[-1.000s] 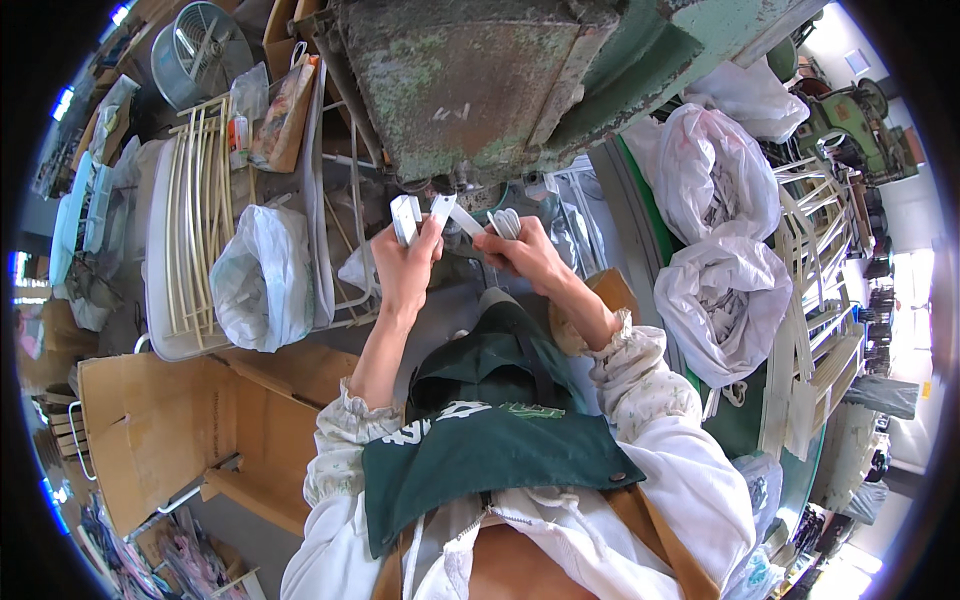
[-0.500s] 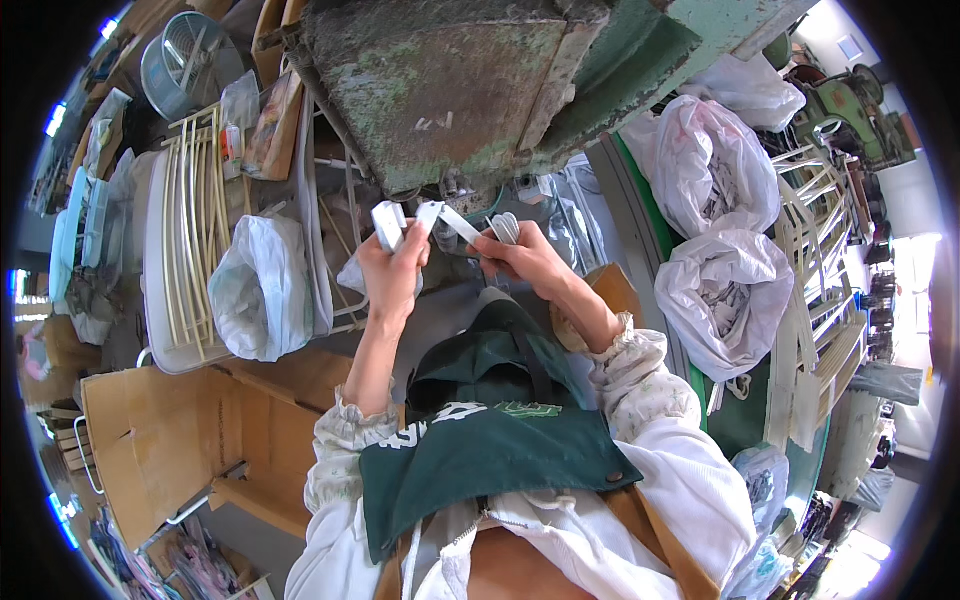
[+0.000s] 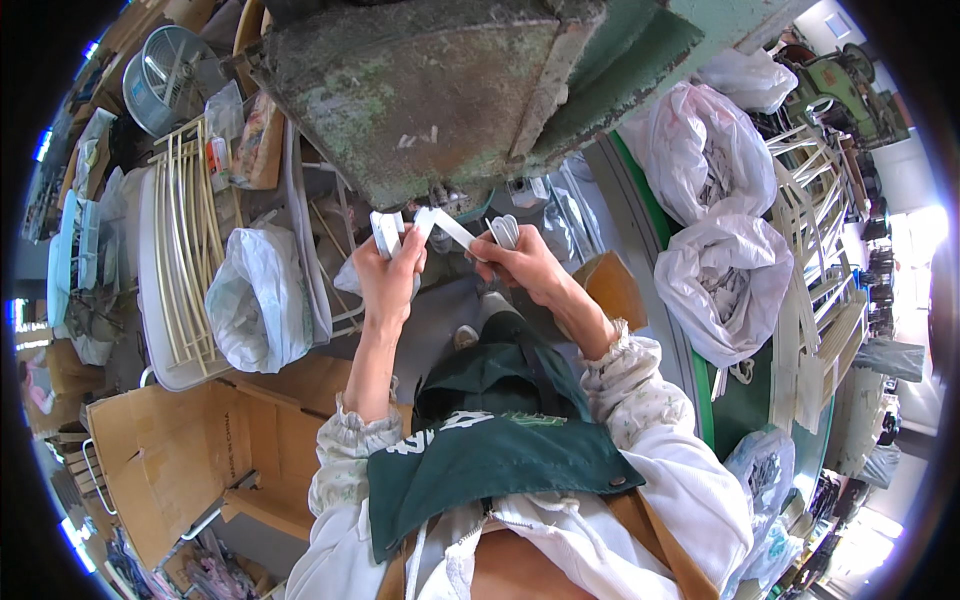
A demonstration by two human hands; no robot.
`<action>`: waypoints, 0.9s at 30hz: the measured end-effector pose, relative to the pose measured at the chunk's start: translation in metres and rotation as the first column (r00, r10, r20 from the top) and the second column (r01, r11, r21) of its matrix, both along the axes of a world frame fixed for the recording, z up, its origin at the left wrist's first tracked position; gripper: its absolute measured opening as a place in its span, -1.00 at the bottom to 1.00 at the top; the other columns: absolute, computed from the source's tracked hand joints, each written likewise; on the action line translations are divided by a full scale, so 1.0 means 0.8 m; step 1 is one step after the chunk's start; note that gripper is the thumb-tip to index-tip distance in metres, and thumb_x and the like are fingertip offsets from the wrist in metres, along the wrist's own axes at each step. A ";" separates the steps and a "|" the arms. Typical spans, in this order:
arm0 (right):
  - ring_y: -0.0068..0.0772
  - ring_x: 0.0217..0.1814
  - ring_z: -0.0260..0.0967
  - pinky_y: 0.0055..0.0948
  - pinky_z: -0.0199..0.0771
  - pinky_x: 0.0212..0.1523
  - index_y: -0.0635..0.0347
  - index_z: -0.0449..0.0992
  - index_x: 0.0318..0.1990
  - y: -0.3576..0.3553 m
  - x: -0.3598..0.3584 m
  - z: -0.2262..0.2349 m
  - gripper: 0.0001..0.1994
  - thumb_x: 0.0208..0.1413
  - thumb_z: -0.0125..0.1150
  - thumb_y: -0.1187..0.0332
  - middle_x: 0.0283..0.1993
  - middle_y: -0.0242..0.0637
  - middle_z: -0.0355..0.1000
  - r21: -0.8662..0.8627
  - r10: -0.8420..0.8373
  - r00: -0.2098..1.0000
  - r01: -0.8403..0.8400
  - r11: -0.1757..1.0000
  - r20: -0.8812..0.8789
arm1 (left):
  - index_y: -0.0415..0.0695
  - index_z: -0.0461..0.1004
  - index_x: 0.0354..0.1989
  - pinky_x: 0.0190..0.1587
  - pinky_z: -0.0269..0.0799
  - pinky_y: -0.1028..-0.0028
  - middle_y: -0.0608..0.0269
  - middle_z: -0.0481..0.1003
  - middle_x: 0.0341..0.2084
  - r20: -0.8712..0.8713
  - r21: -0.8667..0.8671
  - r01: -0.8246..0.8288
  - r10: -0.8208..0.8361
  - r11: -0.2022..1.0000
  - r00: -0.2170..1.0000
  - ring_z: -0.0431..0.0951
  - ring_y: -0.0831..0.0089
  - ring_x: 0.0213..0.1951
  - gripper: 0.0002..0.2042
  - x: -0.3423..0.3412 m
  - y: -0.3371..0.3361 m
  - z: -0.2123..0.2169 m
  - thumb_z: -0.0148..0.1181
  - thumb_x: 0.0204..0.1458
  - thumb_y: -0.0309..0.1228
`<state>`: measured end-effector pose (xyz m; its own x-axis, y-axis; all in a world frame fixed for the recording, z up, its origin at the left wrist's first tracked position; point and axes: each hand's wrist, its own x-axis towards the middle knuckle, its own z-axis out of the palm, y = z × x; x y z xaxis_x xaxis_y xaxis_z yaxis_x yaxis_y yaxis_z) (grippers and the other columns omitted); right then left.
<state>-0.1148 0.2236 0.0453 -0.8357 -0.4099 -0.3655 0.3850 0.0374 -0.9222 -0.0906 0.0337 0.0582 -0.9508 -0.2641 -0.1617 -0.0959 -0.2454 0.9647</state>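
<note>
Seen from the head camera, both bare hands are raised in front of the person's chest, just under a big, worn grey-green machine body (image 3: 420,90) that fills the upper middle of the view. Between them runs a flat white strip (image 3: 447,226), thin and pale, lying at a slant with its left end higher. The left hand (image 3: 388,275) is clenched around a small bundle of white strips (image 3: 386,232) standing up out of its fist, and the slanted strip's upper end touches that bundle. The right hand (image 3: 525,265) pinches the strip's lower end between thumb and fingers and also holds a few more white pieces (image 3: 505,230) fanned above its knuckles. Both forearms come up from pale, patterned sleeves, over a dark green apron (image 3: 480,450). To the left sits a white plastic bag (image 3: 255,300) beside a tray of long cream-coloured rods (image 3: 185,250); a folded cardboard box (image 3: 170,450) lies lower left. On the right, 2 bulging white bags (image 3: 720,270) rest near a green edge.
</note>
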 end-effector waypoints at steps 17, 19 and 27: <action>-0.75 -0.69 0.09 -0.66 -0.01 -0.69 0.22 0.52 -0.44 0.000 -0.008 0.019 -0.79 0.12 0.17 0.27 -0.66 -0.48 0.33 0.111 0.048 0.997 -0.040 0.993 -0.068 | -0.28 0.53 -0.40 -0.69 0.00 0.69 0.36 0.38 -0.72 0.157 0.208 -0.138 0.106 0.968 0.982 0.31 0.67 -0.71 -0.88 0.016 -0.001 -0.028 0.31 -0.07 -0.50; -0.75 -0.71 0.09 -0.65 -0.02 -0.71 0.22 0.52 -0.46 -0.001 -0.010 0.018 -0.78 0.12 0.17 0.27 -0.67 -0.48 0.32 0.092 0.048 0.996 -0.041 0.995 -0.071 | -0.27 0.53 -0.42 -0.69 0.01 0.69 0.35 0.38 -0.72 0.130 0.196 -0.170 0.146 0.966 0.981 0.30 0.67 -0.71 -0.89 0.013 0.003 -0.026 0.32 -0.08 -0.50; -0.75 -0.71 0.10 -0.66 -0.03 -0.71 0.21 0.52 -0.46 -0.001 -0.004 0.019 -0.78 0.12 0.18 0.25 -0.66 -0.49 0.34 0.104 0.056 0.994 -0.046 0.993 -0.090 | -0.25 0.53 -0.45 -0.68 0.01 0.69 0.38 0.38 -0.73 0.081 0.181 -0.163 0.151 0.970 0.985 0.29 0.70 -0.71 -0.89 0.017 0.004 -0.030 0.32 -0.07 -0.48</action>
<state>-0.1180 0.2227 0.0601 -0.8467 -0.4175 -0.3297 0.2934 0.1506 -0.9441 -0.0772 0.0373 0.0339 -0.8855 -0.3686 -0.2830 -0.1035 -0.4373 0.8933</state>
